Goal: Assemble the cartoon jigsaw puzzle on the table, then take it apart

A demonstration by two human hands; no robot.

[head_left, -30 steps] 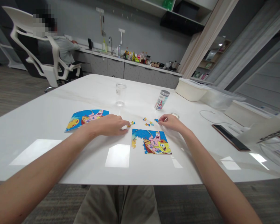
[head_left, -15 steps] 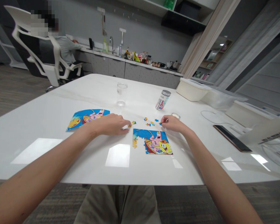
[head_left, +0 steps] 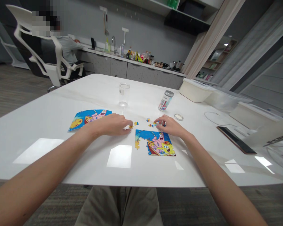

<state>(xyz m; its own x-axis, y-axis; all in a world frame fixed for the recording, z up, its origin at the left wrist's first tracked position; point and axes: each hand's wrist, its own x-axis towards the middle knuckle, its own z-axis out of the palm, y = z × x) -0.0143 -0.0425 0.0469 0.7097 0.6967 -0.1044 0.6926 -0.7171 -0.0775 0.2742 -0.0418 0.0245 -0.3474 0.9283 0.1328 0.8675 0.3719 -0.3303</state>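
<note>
A partly assembled cartoon jigsaw puzzle lies on the white table, with a gap in its lower left. My left hand rests beyond its left corner, thumb and index finger closed around a small yellow puzzle piece. Just past the puzzle's top edge, my right hand has its bent fingertips on a puzzle piece among several loose ones. Another loose blue-and-yellow piece sits between the hands. The curved reference picture is partly covered by my left hand and forearm.
Behind the pieces stand a clear jar and a printed canister with a metal lid. A round ring-like lid lies near my right hand. Storage boxes, a cable and a dark flat device occupy the right side. A person sits far left.
My right hand has moved left, from the outer blue pieces to the middle of the loose ones. My left hand stays nearly in place.
</note>
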